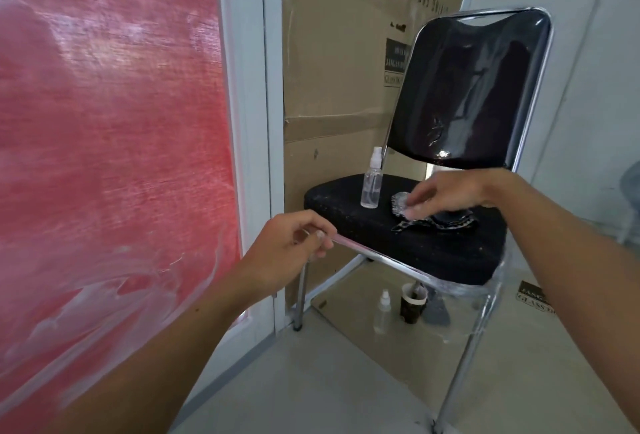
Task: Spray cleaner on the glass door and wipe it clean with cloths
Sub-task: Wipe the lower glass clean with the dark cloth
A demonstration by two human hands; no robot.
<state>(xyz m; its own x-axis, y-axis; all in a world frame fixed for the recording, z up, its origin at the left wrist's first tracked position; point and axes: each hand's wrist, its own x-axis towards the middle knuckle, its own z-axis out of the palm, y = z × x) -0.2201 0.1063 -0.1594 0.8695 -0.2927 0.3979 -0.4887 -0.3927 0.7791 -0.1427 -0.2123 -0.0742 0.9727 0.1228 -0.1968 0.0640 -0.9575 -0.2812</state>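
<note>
**Hands over the chair seat, beside the smeared glass door**

The left hand (294,243) has its fingers curled around the chrome front rail of the chair (398,225), gripping it at the seat's near corner. The right hand (446,192) reaches over the black seat with fingers loosely bent and pointing down; its fingertips touch a light, patterned cloth (401,203) lying on the seat. Motion blur makes it impossible to tell whether the fingers pinch the cloth or only rest on it. A second, darker cloth (446,222) lies just beside the first, partly under the hand.

A small clear spray bottle (371,180) stands upright on the seat, left of the cloths and apart from both hands.

The glass door (104,156) fills the left side of the view, red behind the pane and covered with whitish streaks, thickest low down. Its white frame (249,121) stands between it and the chair.

Under the chair, on the floor, stand a small white bottle (382,312) and a dark cup (414,302).
</note>
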